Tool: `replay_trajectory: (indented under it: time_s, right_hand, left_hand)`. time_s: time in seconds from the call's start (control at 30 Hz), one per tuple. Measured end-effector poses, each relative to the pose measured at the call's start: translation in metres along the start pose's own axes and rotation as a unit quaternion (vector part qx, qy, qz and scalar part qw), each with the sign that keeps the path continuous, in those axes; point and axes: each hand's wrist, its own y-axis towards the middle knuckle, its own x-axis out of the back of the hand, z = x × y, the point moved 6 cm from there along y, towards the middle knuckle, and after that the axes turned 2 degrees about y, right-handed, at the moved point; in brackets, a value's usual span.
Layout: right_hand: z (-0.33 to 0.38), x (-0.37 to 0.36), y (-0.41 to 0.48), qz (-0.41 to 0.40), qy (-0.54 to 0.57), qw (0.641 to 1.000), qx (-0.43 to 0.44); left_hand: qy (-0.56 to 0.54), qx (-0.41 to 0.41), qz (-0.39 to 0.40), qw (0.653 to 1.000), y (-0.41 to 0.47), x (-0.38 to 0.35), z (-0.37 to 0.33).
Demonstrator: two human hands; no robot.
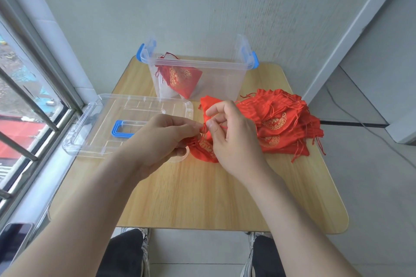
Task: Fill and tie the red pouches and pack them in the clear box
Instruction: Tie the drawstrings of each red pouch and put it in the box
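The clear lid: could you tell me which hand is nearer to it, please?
Left. The left hand sits over the right edge of the clear lid; the right hand is farther right, beside the pouch pile.

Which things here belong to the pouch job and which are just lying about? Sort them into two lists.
Job: pouch being tied; its drawstring, pinched by left hand and right hand; pile of red pouches; clear box; packed pouch inside it; box lid.
Lying about: phone on the sill; black cable on the floor.
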Motion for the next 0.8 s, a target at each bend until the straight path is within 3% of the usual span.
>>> replay_trajectory:
  time_s: [0.8]
  right_hand:
    - [0.0079, 0.0048, 0.0012, 0.033, -0.052, 0.996, 0.068]
  left_hand:
    - [0.027, 0.005, -0.034, 0.999, -0.0015, 0.0054, -0.0024]
